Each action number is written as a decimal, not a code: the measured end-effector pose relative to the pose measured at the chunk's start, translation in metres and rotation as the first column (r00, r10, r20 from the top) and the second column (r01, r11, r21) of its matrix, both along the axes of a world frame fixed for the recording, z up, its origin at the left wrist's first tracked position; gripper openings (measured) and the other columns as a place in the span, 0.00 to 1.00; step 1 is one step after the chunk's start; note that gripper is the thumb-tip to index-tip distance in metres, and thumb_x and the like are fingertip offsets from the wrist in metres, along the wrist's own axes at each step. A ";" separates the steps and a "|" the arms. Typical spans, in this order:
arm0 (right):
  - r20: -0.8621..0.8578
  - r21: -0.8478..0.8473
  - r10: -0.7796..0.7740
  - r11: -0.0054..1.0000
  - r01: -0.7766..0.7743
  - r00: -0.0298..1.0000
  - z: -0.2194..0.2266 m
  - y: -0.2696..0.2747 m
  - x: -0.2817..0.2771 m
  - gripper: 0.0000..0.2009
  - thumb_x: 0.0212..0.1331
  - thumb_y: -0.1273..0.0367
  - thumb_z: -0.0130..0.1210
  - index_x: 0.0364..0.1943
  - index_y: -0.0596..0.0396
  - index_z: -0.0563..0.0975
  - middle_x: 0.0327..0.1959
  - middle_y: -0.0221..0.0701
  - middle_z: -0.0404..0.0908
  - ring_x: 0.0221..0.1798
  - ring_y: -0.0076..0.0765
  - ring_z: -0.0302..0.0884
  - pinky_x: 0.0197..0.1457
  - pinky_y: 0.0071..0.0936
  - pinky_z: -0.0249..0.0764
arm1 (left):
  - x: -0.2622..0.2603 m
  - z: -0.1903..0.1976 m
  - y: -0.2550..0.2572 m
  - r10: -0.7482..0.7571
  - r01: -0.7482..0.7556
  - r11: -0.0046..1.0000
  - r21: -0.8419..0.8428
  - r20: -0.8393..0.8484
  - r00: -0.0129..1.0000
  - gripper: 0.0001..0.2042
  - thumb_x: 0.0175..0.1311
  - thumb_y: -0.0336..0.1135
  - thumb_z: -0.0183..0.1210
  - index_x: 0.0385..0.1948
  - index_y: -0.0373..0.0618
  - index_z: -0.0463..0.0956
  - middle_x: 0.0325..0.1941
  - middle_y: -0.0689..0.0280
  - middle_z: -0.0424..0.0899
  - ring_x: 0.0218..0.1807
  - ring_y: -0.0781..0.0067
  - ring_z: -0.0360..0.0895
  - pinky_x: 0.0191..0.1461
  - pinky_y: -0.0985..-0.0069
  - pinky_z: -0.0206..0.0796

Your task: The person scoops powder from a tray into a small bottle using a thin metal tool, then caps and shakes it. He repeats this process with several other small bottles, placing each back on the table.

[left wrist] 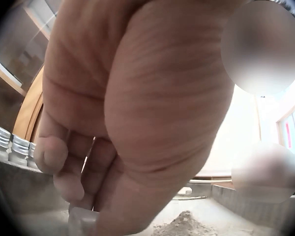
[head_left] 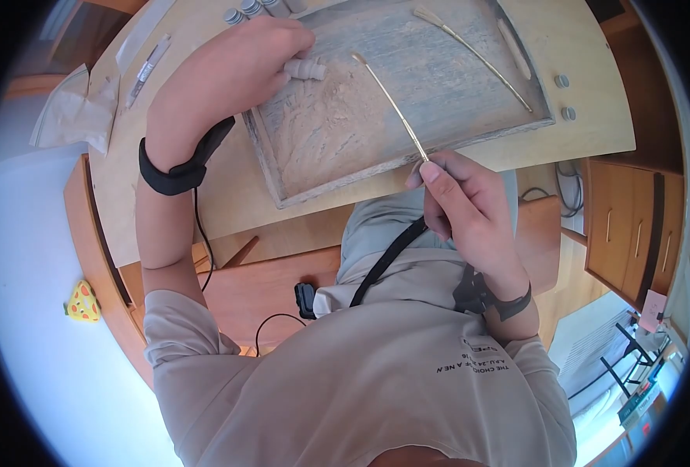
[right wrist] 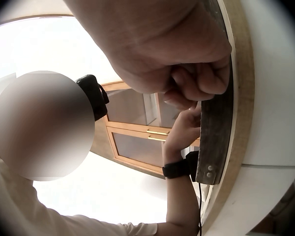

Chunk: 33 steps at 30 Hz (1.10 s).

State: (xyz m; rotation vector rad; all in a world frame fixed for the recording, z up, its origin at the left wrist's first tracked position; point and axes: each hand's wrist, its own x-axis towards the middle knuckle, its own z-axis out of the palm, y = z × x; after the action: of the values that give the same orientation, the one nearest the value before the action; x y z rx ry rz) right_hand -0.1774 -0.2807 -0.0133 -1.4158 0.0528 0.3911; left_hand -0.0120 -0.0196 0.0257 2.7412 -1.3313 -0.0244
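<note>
My left hand holds a small clear vial on its side over the left part of a shallow wooden tray. The vial also shows at the fingertips in the left wrist view. Brownish sandy powder is spread below it, heaped in the left wrist view. At the tray's front edge, my right hand pinches a slim gold-coloured stick between thumb and fingers. Its small tan tip points up and left, over the powder.
A gold-handled brush and a pale rod lie in the tray's right side. Two small silver caps sit right of the tray. Several silver-capped vials stand behind it. A pen and white bag lie left.
</note>
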 end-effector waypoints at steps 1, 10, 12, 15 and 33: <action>0.002 -0.007 -0.002 1.000 0.002 1.000 0.000 -0.001 0.000 0.13 0.77 0.67 0.47 0.38 0.63 0.77 0.14 0.19 0.64 0.16 0.13 0.57 0.20 0.18 0.55 | 0.000 0.007 -0.001 0.000 0.001 1.000 0.008 -0.042 0.999 0.11 0.54 0.21 0.59 0.39 0.39 0.76 0.41 0.56 0.81 0.48 0.50 0.78 0.53 0.59 0.72; 0.030 -0.003 -0.056 0.998 0.056 0.998 0.001 0.000 0.000 0.14 0.77 0.66 0.48 0.39 0.64 0.77 0.15 0.19 0.64 0.16 0.12 0.58 0.20 0.17 0.55 | -0.014 0.045 -0.006 -0.163 0.103 0.958 -0.266 -0.213 0.963 0.14 0.52 0.18 0.64 0.42 0.39 0.78 0.42 0.64 0.78 0.35 0.68 0.75 0.38 0.75 0.68; 0.039 0.002 -0.059 0.998 0.059 0.997 0.002 0.002 0.000 0.14 0.77 0.65 0.49 0.40 0.65 0.77 0.15 0.19 0.64 0.16 0.12 0.58 0.20 0.18 0.55 | -0.018 0.046 -0.010 -0.191 0.121 0.944 -0.308 -0.206 0.960 0.14 0.52 0.17 0.64 0.42 0.39 0.79 0.44 0.65 0.78 0.35 0.70 0.75 0.38 0.77 0.68; 0.038 0.031 -0.060 0.998 0.059 0.997 0.005 0.006 0.002 0.14 0.77 0.65 0.49 0.40 0.65 0.77 0.15 0.19 0.64 0.16 0.12 0.58 0.20 0.18 0.55 | -0.023 0.046 -0.016 -0.208 0.136 0.934 -0.330 -0.193 0.959 0.13 0.52 0.16 0.64 0.39 0.39 0.79 0.45 0.65 0.78 0.36 0.71 0.76 0.38 0.77 0.68; 0.012 0.049 -0.025 0.999 0.024 1.000 0.002 0.018 0.004 0.14 0.77 0.66 0.47 0.39 0.64 0.77 0.14 0.19 0.65 0.16 0.12 0.58 0.20 0.18 0.56 | -0.024 0.042 -0.020 -0.224 0.148 0.924 -0.353 -0.184 0.957 0.11 0.56 0.19 0.65 0.41 0.39 0.79 0.46 0.65 0.79 0.36 0.72 0.75 0.37 0.78 0.70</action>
State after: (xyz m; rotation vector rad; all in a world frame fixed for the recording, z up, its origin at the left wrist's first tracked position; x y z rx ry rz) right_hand -0.1736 -0.2624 -0.0116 -1.3682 0.0496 0.3608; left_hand -0.0364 -0.0401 0.0677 2.2501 -1.3830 -0.1033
